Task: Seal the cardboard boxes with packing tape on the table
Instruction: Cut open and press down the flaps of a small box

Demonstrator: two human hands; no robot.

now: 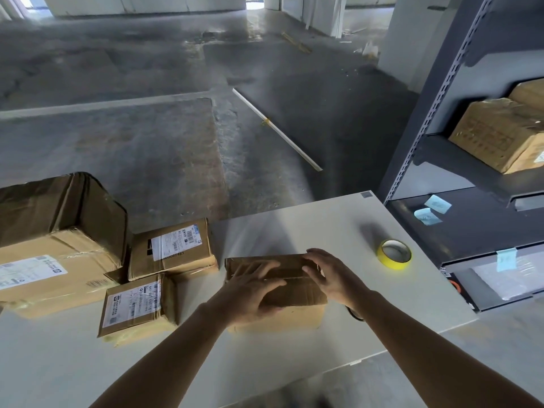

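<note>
A small brown cardboard box (294,267) sits in the middle of the white table (338,219), its top flaps folded down with the seam showing. My left hand (250,293) lies on the near left of its top, fingers spread flat across the flaps. My right hand (329,275) presses on the right end, fingers reaching over the far edge. A roll of yellow packing tape (394,254) lies flat on the table to the right of the box, apart from both hands.
Three more boxes stand at the left: a large one (56,245), a labelled one (172,248) behind, and a smaller labelled one (138,304) near me. A dark metal shelf rack (459,160) with boxes stands close at the right. Concrete floor lies beyond.
</note>
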